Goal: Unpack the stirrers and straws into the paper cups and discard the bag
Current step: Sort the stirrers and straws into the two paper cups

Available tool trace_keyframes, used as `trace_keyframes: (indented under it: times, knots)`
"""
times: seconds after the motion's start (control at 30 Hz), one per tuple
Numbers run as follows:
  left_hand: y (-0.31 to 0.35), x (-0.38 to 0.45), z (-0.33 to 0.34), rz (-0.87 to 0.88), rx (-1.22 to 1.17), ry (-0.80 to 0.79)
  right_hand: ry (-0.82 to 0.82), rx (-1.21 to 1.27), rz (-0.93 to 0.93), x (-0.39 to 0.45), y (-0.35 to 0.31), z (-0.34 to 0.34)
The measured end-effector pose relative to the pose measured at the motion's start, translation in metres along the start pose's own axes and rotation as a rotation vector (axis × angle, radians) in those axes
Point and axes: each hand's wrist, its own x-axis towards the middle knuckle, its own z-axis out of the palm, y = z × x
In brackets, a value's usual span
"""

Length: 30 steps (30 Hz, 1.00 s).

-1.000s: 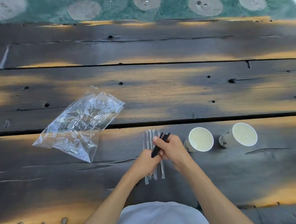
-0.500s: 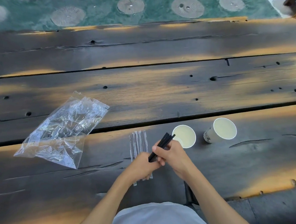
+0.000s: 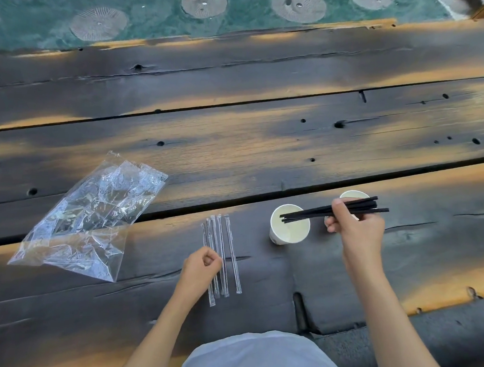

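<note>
My right hand (image 3: pixel 356 230) grips a bundle of thin black stirrers (image 3: pixel 313 212), held almost level, their left ends over the mouth of the nearer white paper cup (image 3: pixel 289 232). A second paper cup (image 3: pixel 354 195) stands behind my right hand, mostly hidden by it. Several clear-wrapped straws (image 3: pixel 225 248) lie side by side on the dark wooden table (image 3: pixel 266 145). My left hand (image 3: pixel 202 266) rests curled in a loose fist over the near ends of the straws; I cannot tell whether it pinches one. The crumpled clear plastic bag (image 3: pixel 89 218) lies flat at the left.
The table is made of rough dark planks with gaps and knot holes. Beyond its far edge lies a green floor (image 3: pixel 161 14) with round pale discs. My light shirt (image 3: pixel 265 362) shows at the bottom edge.
My right hand has carried the black stirrers away from my left hand, to the right, over the nearer cup. My left hand has let go of them and dropped onto the straws.
</note>
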Motion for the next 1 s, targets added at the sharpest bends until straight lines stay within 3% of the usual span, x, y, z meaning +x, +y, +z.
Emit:
trace_keyframes:
  times: [0.27,0.5,0.83,0.9,1.0]
  knots:
    - [-0.014,0.001,0.0,-0.043,-0.016,0.014,-0.118,-0.331,0.062,0.003,0.032,0.021]
    - [-0.021,0.003,-0.004,-0.086,-0.105,0.004,-0.147,-0.36,0.118,0.001,0.033,0.02]
    - [-0.024,0.013,-0.007,-0.116,-0.169,0.066,-0.081,-0.395,-0.168,-0.02,-0.033,0.028]
    - [-0.024,0.018,-0.007,-0.14,-0.173,0.112,-0.144,-0.363,-0.152,-0.029,-0.033,0.049]
    - [-0.024,0.028,-0.007,-0.189,-0.149,0.139,-0.402,-0.38,0.062,-0.043,0.0,0.09]
